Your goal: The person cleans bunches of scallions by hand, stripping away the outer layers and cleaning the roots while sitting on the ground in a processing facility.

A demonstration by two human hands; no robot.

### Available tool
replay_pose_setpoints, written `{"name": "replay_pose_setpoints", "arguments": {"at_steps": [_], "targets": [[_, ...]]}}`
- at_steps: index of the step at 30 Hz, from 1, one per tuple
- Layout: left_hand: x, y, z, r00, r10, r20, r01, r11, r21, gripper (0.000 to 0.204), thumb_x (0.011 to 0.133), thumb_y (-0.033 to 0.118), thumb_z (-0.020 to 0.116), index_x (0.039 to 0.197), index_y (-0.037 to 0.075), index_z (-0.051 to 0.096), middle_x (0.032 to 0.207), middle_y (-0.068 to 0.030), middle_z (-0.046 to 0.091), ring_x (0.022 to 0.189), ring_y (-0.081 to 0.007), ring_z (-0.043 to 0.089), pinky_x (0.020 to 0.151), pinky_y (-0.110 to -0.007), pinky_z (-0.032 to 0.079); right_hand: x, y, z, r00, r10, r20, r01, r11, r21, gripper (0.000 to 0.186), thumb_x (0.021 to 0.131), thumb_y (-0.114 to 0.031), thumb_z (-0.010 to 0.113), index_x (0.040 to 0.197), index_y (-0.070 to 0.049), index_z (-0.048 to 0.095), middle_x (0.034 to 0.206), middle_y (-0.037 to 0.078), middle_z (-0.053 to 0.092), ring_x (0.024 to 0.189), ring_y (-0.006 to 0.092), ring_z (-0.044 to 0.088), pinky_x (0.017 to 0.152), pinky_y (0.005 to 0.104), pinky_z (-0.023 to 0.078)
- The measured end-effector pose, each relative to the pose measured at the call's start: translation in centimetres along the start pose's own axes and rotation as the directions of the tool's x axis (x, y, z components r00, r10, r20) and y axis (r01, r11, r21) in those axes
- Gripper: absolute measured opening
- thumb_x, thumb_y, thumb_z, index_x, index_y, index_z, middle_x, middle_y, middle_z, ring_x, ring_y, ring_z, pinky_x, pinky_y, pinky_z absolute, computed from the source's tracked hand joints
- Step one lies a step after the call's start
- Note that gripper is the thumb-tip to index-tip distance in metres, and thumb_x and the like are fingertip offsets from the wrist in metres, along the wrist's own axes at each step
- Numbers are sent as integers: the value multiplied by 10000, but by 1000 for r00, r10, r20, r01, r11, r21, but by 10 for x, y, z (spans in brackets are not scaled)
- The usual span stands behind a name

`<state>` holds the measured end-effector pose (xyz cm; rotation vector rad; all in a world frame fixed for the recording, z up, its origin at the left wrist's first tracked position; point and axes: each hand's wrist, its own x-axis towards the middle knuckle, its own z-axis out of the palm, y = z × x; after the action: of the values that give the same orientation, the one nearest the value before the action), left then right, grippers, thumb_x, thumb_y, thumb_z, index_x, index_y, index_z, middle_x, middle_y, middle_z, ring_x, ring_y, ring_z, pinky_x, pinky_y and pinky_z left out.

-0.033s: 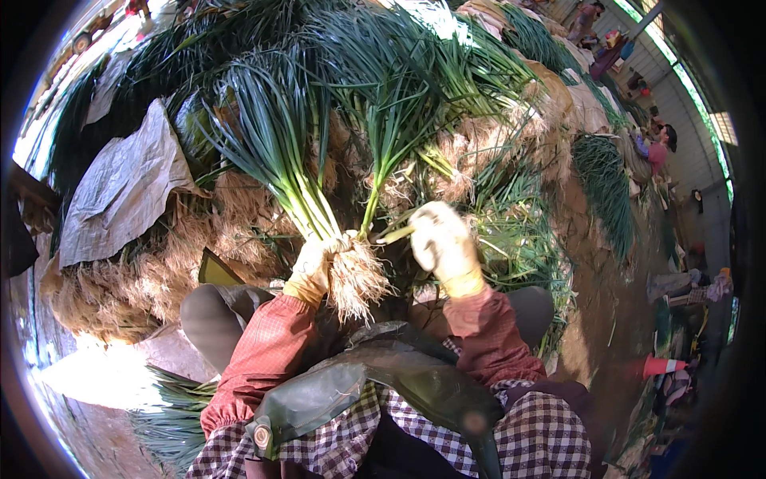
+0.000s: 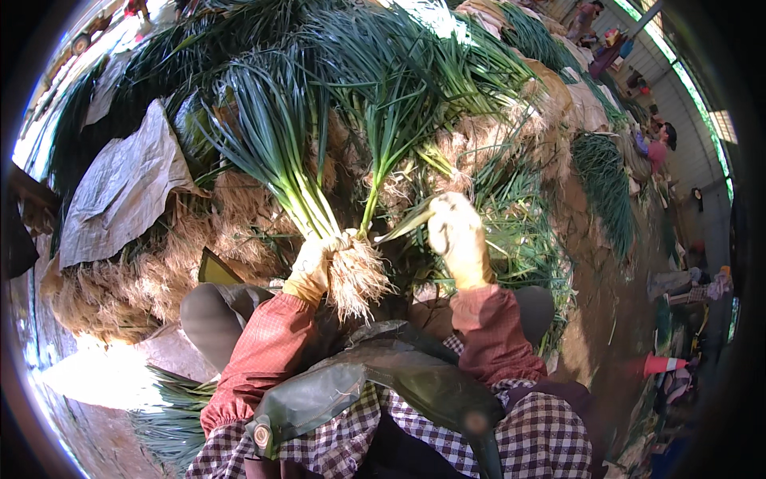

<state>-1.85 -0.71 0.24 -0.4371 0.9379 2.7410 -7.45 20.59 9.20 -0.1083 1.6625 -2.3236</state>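
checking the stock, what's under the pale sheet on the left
Below the lower edge of the pale sheet, tangled roots show; dark green leaves show past its left edge. What lies beneath its middle is covered, so I can't tell.

onion bunch (image 2: 311, 206) — tilted, tan roots (image 2: 357, 279) low, leaves (image 2: 267, 120) fanned upward; green strip (image 2: 408, 221) — slanting alongside

- The head-worn fisheye camera is looking down from above the brown-and-white checked cloth (image 2: 542, 435).
- It is facing the green-leaved, pale-rooted onion bunch (image 2: 294, 180) closely, also taking in the distant grey wall (image 2: 692, 132).
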Motion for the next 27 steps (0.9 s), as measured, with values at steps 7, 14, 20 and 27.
{"name": "replay_pose_setpoints", "arguments": {"at_steps": [7,14,20,27], "targets": [[14,-17,-1,998,-68,0,68,997,21,156,738,15,528,874,-49,571,769,-83,598,672,-154,582,601,-262,492,42,79,-4,866,492,84,-423,814,-398,145,839,-188,554,789,-52,554,584,-16,515,410,40,411,339,168,303],[11,-26,-30,975,-220,-35,222,966,134,146,741,34,591,872,-30,575,704,-47,592,652,-136,570,561,-252,464,24,105,2,929,361,77,-339,917,-210,42,802,-52,578,821,-36,544,604,11,514,445,92,491,346,216,364],[-5,-25,23,973,-230,2,227,959,-171,189,737,-6,529,923,-39,529,695,-83,560,596,-203,570,583,-288,513,-5,95,-12,962,202,-183,-243,939,-243,54,809,-71,582,836,-36,551,623,-23,516,438,46,401,368,202,324],[-4,-31,14,974,-183,134,199,972,-121,245,727,11,569,969,-28,556,896,-120,610,815,-218,590,773,-322,481,24,143,-29,988,157,9,-146,934,-326,134,754,64,508,823,-13,592,649,2,534,594,96,489,552,269,425]]}}
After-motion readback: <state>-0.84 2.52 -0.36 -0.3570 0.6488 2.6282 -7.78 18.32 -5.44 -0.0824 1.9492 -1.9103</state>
